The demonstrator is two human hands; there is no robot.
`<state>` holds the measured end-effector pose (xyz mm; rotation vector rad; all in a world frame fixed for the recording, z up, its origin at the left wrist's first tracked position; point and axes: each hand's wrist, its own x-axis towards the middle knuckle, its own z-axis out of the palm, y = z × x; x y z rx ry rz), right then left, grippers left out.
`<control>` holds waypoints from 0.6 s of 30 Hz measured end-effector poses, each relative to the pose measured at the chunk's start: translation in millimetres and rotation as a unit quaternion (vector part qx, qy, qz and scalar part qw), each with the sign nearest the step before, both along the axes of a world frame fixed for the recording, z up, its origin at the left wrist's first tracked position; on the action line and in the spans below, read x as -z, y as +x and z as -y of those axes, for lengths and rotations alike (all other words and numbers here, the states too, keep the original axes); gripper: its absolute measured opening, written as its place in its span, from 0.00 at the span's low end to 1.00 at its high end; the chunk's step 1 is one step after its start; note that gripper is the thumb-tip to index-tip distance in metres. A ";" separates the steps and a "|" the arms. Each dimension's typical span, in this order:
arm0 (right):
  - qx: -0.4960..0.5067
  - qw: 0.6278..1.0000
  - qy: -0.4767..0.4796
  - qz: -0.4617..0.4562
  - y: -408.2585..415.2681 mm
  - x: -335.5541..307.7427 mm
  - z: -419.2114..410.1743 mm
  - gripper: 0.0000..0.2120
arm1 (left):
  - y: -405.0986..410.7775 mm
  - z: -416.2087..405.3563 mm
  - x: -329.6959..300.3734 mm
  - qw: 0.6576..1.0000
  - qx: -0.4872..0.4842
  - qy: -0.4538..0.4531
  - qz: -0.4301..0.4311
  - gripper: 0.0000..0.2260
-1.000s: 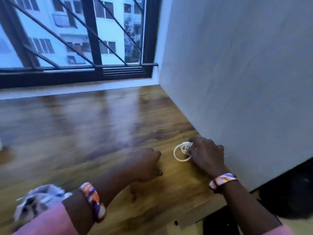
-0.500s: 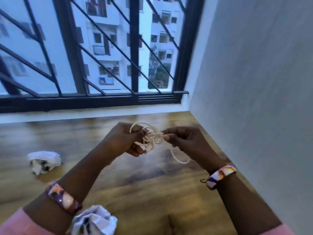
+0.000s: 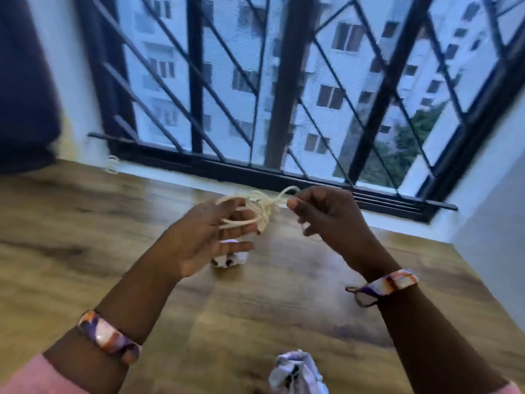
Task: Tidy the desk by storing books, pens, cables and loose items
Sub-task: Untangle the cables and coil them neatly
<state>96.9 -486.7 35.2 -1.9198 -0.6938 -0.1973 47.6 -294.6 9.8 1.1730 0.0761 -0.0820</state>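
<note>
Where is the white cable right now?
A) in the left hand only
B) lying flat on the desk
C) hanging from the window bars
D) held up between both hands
D: the white cable is off the wooden desk, looped over the left hand's fingers while the right hand pinches its other end.

My left hand (image 3: 204,237) is raised, palm turned inward, fingers nearly straight and spread. My right hand (image 3: 326,214) is level with it, fingers curled, thumb and forefinger pinched together.
</note>
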 end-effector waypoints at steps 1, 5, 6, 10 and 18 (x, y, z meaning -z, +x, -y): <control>-0.032 0.999 0.007 -0.012 -5.8 0.2 -14.9 0.09 | -8.6 -5.7 3.2 0.999 0.007 -0.043 -0.011 0.13; -0.103 0.994 -0.037 0.024 -16.8 1.0 -65.0 0.03 | -38.3 -41.1 9.7 0.981 -0.059 -0.184 0.007 0.06; -0.102 0.991 -0.067 0.052 -17.2 -0.9 -75.6 0.01 | -45.3 -52.0 9.7 0.979 -0.091 -0.183 0.024 0.04; -0.164 0.959 -0.169 0.159 -26.4 -21.1 -118.5 0.17 | -76.5 -92.9 9.0 0.979 -0.150 -0.043 0.131 0.05; -0.236 0.937 -0.196 0.168 -67.1 -20.6 -179.3 0.09 | -138.1 -141.5 13.1 0.940 -0.322 -0.011 0.113 0.10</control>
